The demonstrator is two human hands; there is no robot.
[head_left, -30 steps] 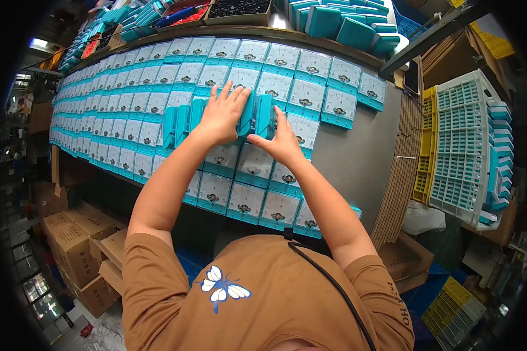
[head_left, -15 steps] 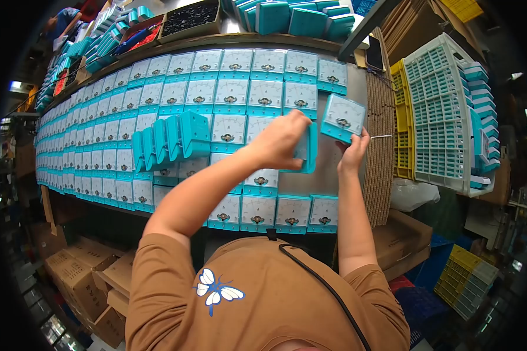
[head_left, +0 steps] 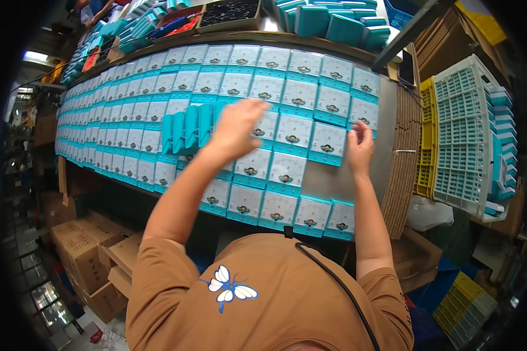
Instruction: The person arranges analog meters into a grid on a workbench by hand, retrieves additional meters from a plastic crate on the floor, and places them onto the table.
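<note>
Rows of teal panel meters with clear-fronted white dials cover the metal tabletop (head_left: 328, 182). My left hand (head_left: 234, 131), slightly blurred, is over the rows with thumb and fingers apart and nothing visible between them. Just left of it, several teal meters (head_left: 192, 127) stand on edge in a group, partly hidden by the hand. My right hand (head_left: 360, 149) is open at the right end of the rows, its fingertips by the lower edge of an end meter (head_left: 365, 111). Left of that hand, another meter (head_left: 328, 140) lies face up at the end of its row.
A box of small black parts (head_left: 228, 14) and stacked teal cases (head_left: 334, 23) are on the raised shelf behind. To the right stand layered cardboard (head_left: 399, 158) and a white crate (head_left: 462, 134). Cartons (head_left: 85, 257) are stacked low at left.
The meters that both hands held now lie at the ends of their rows. My left hand has moved left towards the standing group; my right hand has let go. The view has shifted.
</note>
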